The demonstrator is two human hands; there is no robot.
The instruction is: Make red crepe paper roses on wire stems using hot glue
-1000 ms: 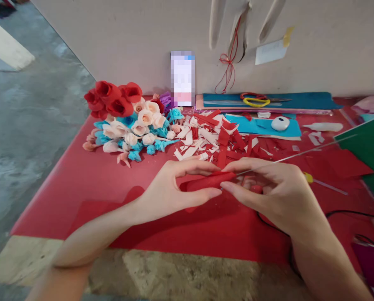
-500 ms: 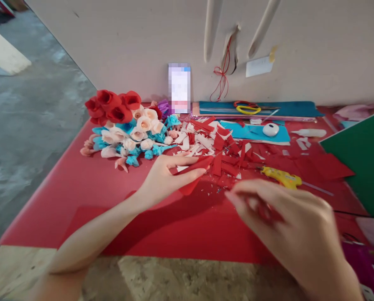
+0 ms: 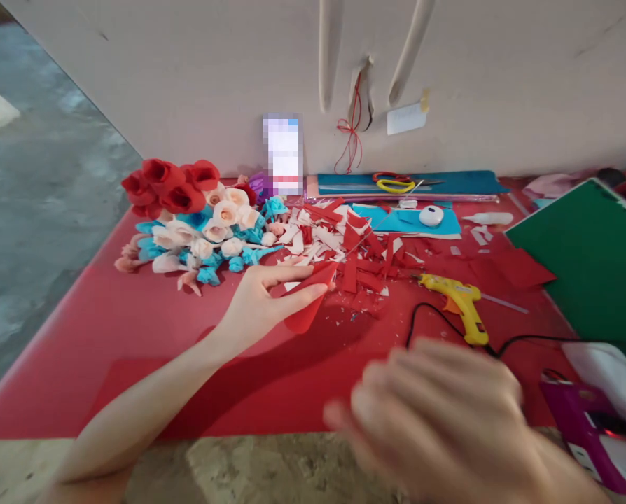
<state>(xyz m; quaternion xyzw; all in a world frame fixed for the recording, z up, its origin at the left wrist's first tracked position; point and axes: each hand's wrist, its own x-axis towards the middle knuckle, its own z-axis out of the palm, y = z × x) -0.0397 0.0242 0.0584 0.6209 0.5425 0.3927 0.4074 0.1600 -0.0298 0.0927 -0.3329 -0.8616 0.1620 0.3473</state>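
Note:
My left hand (image 3: pixel 255 304) is closed over the red surface, left of centre. Between its thumb and fingers it pinches a folded piece of red paper (image 3: pixel 303 316). A thin wire (image 3: pixel 381 224) runs up and right from the paper's tip. Low at the right, my right hand (image 3: pixel 439 420) is smeared by motion with its fingers bent. Whether it holds anything cannot be made out. Beyond the left hand lie red and white paper scraps (image 3: pixel 326 238) and a bunch of paper flowers in red (image 3: pixel 184 198), white and blue.
A yellow glue gun (image 3: pixel 463 301) with a black cord lies right of centre. Yellow-handled scissors (image 3: pixel 395 185) rest on blue sheets at the back. A phone (image 3: pixel 285 154) leans on the wall. A green board (image 3: pixel 591 259) and purple object (image 3: pixel 575 420) stand right.
My right hand has dropped down and to the left, away from the red paper, baring the glue gun. The left hand keeps its pinch on the paper. The view has shifted slightly right.

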